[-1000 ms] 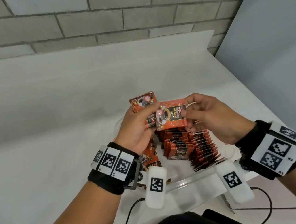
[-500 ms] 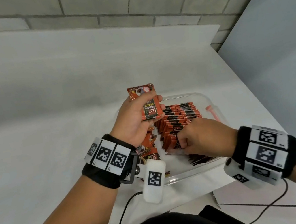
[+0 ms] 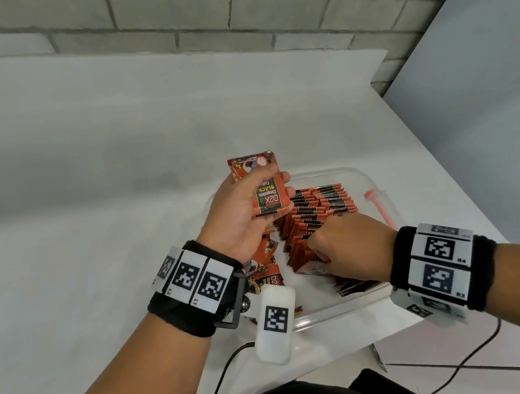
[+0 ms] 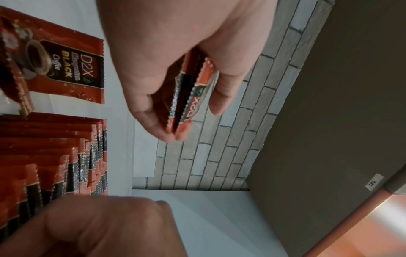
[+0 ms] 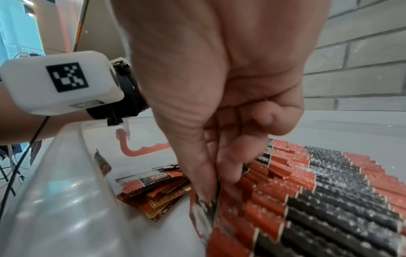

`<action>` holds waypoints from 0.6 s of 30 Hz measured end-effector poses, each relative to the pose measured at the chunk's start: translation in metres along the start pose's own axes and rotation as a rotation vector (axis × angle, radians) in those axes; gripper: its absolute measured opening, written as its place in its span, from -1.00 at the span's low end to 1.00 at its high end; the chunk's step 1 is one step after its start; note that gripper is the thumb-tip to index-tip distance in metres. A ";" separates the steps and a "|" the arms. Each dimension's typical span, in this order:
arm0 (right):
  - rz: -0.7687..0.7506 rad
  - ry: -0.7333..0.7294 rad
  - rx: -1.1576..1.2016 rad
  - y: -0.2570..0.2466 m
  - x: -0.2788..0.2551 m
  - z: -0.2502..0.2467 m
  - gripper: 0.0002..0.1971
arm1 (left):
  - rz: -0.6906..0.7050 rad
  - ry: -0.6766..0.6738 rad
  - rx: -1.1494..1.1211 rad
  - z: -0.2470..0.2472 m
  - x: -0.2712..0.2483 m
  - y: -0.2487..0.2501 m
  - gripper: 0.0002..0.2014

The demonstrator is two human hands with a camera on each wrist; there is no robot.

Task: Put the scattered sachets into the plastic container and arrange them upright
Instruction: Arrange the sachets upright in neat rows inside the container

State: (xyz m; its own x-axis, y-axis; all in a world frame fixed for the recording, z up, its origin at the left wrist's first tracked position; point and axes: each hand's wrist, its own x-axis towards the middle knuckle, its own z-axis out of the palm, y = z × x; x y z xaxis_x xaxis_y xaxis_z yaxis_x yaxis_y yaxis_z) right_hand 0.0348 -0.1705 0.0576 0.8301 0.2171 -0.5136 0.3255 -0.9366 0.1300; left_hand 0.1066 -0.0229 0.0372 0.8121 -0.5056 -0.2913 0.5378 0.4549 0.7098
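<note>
Head view shows the right hand [image 3: 348, 244] low inside the plastic container [image 3: 337, 315], thumb and fingers pinching one sachet [image 5: 205, 211] and setting it on edge against the near end of the standing row [image 3: 316, 212]. The left hand [image 3: 241, 214] waits above the container's left side, fingers curled round a small stack of sachets [image 3: 266, 192]; the left wrist view shows at least two in that grip.

To do this step well, I would keep the pinch high on the sachet's top edge, slide the bottom edge down to the container floor tight against the last standing packet, and let go only once it leans on the row and not away from it. The row tilts like shingles, so a loose end piece could flop flat toward the near wall.

A few loose sachets [image 5: 158, 193] lie flat on the floor near that end, just beside the fingers; they sit where the row has to grow and should be lifted out or stood up before more are added. More flat sachets [image 3: 269, 276] lie at the container's left under the left wrist. A pink clip [image 3: 380, 209] hangs on the right wall, clear of the work. The white table [image 3: 70, 225] carries the container near its front right corner
</note>
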 end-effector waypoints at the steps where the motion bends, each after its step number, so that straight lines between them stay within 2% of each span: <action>1: 0.009 0.005 -0.003 0.000 0.001 -0.001 -0.86 | -0.001 0.000 -0.001 0.000 0.000 0.000 -0.87; 18: -0.035 -0.048 -0.024 -0.003 0.004 0.003 -0.91 | -0.021 -0.001 0.007 0.002 -0.001 0.000 -0.85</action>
State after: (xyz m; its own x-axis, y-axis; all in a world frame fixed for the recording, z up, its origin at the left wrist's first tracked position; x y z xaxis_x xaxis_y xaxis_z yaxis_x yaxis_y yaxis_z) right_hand 0.0360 -0.1678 0.0529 0.7956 0.2356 -0.5581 0.3652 -0.9216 0.1316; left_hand 0.1057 -0.0237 0.0388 0.8002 -0.5162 -0.3055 0.5534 0.4390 0.7078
